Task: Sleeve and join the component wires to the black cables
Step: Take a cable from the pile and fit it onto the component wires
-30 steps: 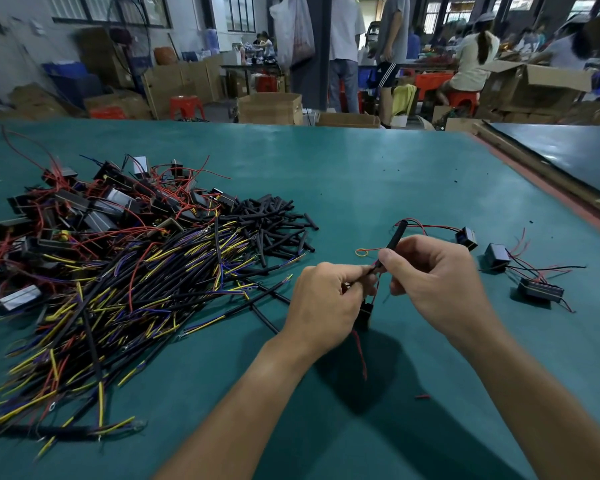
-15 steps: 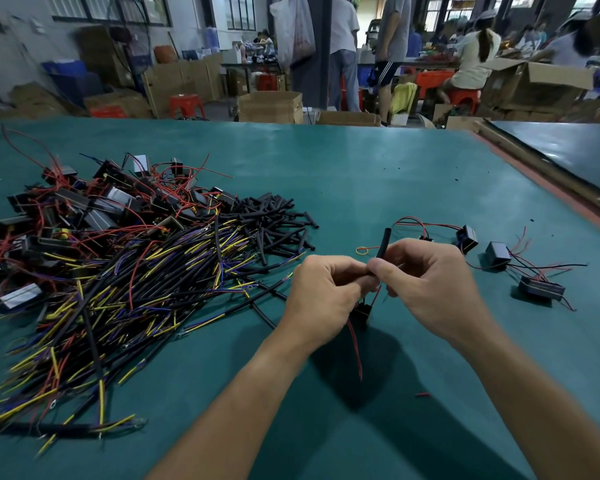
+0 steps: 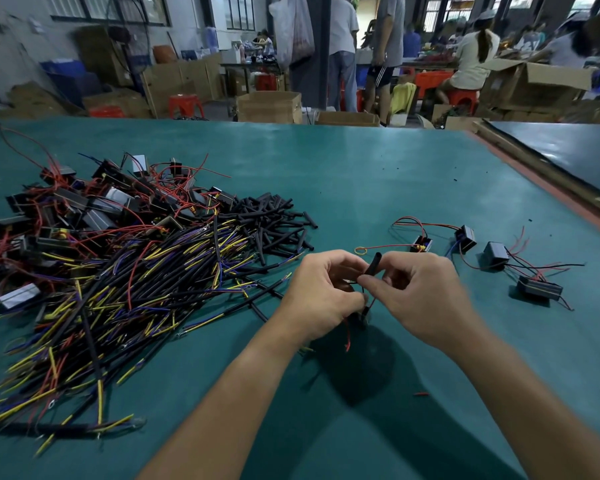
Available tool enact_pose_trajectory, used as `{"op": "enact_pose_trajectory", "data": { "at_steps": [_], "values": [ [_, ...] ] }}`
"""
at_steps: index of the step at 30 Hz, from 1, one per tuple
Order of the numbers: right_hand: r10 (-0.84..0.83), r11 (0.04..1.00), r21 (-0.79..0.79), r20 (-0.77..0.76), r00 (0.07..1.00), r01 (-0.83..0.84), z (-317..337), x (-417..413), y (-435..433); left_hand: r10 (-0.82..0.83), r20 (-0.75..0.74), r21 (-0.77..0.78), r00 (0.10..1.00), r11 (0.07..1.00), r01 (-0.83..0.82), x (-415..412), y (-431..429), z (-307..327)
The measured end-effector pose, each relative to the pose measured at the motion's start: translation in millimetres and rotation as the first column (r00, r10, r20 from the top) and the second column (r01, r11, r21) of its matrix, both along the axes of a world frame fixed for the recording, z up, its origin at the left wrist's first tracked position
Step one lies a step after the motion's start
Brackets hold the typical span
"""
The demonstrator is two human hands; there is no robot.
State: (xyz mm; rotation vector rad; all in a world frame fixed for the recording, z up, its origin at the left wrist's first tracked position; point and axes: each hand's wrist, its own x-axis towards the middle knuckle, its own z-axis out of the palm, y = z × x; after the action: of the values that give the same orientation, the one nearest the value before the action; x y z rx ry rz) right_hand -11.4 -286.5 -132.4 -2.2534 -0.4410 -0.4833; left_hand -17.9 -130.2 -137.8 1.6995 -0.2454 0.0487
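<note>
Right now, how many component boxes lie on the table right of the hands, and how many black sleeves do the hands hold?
Component boxes on the table: 4
Black sleeve, pinched by the right hand: 1
Total: 5

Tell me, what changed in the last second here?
The black sleeve slid lower between the fingers; less of it now sticks up. The left hand and right hand drew closer, both pinching throughout. The wire pile and small black components stayed put.
</note>
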Motion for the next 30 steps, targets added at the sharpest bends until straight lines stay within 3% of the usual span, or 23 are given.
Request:
{"op": "enact_pose_trajectory", "data": {
  "at_steps": [6,12,19,27,30],
  "values": [
    [0.038,0.998,-0.049,-0.042,0.998,-0.040,-2,-2,-1,-0.139,-0.153,-0.171,0.978,0.979,0.112,0,6,6],
    [-0.020,0.994,-0.106,-0.046,0.999,0.015,-7,-3,4,-0.043,-0.086,-0.169,0.995,0.985,0.028,3,3,-1],
    [-0.077,0.994,-0.089,-0.159,0.984,0.064,-11,0,6,0.115,-0.068,-0.121,0.991,0.985,-0.123,6,3,-2],
    [-0.025,0.998,-0.068,-0.290,0.957,0.006,-14,0,7,0.090,-0.102,-0.275,0.991,0.954,-0.115,3,1,4],
    [-0.032,0.999,-0.050,-0.277,0.960,0.019,-16,2,8,0.112,-0.104,-0.233,0.988,0.963,-0.134,4,2,4]
  ]
}}
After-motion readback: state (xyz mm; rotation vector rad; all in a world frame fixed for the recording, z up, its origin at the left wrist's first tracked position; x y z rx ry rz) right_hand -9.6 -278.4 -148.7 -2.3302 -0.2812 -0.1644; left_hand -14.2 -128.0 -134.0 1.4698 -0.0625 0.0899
